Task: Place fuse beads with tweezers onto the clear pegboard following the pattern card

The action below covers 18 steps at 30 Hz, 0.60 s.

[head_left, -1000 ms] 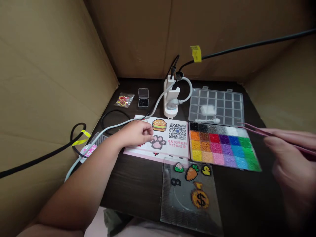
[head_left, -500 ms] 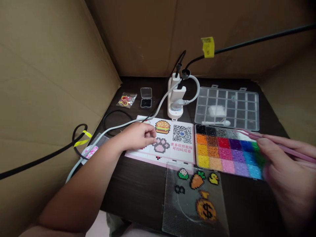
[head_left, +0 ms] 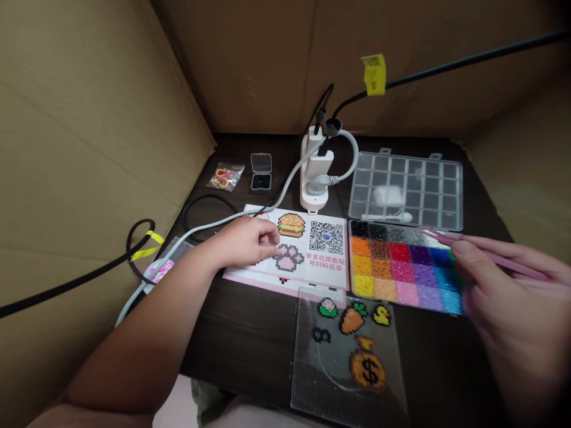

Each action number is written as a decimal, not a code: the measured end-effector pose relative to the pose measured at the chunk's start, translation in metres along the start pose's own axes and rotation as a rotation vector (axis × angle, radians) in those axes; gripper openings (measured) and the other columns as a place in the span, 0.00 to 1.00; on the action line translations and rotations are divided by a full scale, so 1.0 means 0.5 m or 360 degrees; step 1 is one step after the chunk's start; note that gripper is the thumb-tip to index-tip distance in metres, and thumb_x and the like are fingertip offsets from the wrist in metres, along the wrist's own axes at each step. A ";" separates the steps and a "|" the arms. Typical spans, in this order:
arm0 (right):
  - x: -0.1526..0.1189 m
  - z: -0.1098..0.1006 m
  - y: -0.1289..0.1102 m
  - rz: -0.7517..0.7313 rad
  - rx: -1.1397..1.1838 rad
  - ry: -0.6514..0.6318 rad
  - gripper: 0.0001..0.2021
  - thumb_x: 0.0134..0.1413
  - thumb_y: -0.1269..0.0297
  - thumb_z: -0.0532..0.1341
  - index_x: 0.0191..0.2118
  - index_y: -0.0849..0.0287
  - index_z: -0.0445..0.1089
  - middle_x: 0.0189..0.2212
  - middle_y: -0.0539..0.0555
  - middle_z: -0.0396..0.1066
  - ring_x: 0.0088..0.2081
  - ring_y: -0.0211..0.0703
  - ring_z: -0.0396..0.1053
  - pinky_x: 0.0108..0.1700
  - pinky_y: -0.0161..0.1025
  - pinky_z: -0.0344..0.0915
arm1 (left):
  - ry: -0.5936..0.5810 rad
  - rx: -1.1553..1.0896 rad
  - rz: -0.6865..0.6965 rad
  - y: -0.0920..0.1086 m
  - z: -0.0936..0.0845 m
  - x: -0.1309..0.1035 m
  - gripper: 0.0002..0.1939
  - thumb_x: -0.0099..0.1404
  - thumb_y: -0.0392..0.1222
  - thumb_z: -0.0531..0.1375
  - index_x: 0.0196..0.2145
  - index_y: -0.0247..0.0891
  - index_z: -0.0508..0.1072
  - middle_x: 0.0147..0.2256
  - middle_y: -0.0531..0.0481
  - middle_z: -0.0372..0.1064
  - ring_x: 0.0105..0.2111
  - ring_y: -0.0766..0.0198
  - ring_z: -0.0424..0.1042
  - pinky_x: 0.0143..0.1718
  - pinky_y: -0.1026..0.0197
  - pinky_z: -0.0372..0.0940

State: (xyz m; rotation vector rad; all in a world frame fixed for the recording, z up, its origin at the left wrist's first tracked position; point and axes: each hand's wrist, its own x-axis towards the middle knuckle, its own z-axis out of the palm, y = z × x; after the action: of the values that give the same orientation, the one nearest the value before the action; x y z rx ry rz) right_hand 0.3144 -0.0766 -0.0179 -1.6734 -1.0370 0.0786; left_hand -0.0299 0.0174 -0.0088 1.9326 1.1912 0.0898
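A person's right hand grips pink tweezers, tips at the white beads toward one o'clock in a compartmented bead box; whether they touch any cannot be told. The left hand rests on a printed pattern sheet at the box's nine o'clock, fingers curled narrowly toward the thumb beside a pink paw design; whether it holds anything cannot be told. A clear pegboard bearing a bead carrot, yellow duck and money bag lies at seven o'clock, the open lid at twelve.
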 end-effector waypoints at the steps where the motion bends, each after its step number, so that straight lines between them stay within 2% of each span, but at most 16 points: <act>1: 0.000 0.002 -0.004 0.0104 -0.0004 0.0006 0.12 0.41 0.61 0.74 0.35 0.58 0.82 0.34 0.64 0.80 0.35 0.56 0.80 0.36 0.52 0.75 | 0.0004 0.0000 -0.0001 0.000 0.000 0.000 0.14 0.58 0.52 0.63 0.34 0.38 0.74 0.24 0.55 0.67 0.25 0.66 0.64 0.28 0.63 0.56; 3: -0.001 0.005 -0.012 0.0259 0.0008 0.0007 0.14 0.39 0.59 0.74 0.35 0.58 0.82 0.35 0.64 0.81 0.37 0.58 0.80 0.42 0.56 0.75 | 0.0007 0.0005 -0.0003 -0.001 0.001 0.000 0.15 0.58 0.52 0.63 0.34 0.37 0.74 0.24 0.55 0.67 0.25 0.67 0.64 0.28 0.63 0.56; 5: -0.002 0.008 -0.016 0.0268 0.0025 0.0002 0.15 0.38 0.58 0.74 0.35 0.58 0.81 0.36 0.63 0.81 0.37 0.57 0.79 0.43 0.56 0.75 | 0.0009 0.0011 -0.0005 0.000 0.001 -0.001 0.15 0.58 0.52 0.63 0.34 0.38 0.74 0.24 0.55 0.67 0.24 0.67 0.64 0.29 0.63 0.56; 8: -0.002 0.012 -0.015 0.0241 0.0036 -0.0002 0.15 0.38 0.58 0.74 0.35 0.59 0.81 0.34 0.62 0.81 0.35 0.53 0.79 0.41 0.51 0.75 | 0.0011 0.0021 -0.0011 0.001 0.000 -0.002 0.15 0.57 0.53 0.63 0.33 0.38 0.74 0.23 0.55 0.67 0.24 0.67 0.63 0.28 0.63 0.56; 13: -0.002 0.020 -0.013 0.0127 0.0006 -0.0071 0.12 0.39 0.60 0.73 0.31 0.61 0.81 0.28 0.59 0.80 0.29 0.44 0.77 0.34 0.41 0.76 | -0.0016 0.0034 -0.0039 0.007 -0.002 -0.002 0.15 0.58 0.54 0.62 0.33 0.39 0.73 0.22 0.56 0.65 0.23 0.67 0.63 0.26 0.64 0.55; 18: 0.000 0.038 -0.025 -0.0105 0.0106 -0.0245 0.05 0.45 0.64 0.70 0.28 0.58 0.79 0.27 0.54 0.79 0.28 0.42 0.78 0.33 0.39 0.77 | -0.0045 0.0040 -0.0084 0.008 -0.003 0.000 0.14 0.58 0.53 0.61 0.31 0.39 0.72 0.22 0.57 0.64 0.23 0.67 0.61 0.25 0.64 0.55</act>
State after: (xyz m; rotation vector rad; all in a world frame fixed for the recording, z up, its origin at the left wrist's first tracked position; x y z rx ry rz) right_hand 0.2970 -0.0623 -0.0151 -1.5903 -1.1915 0.1990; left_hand -0.0276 0.0172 -0.0050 1.9166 1.2293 0.0197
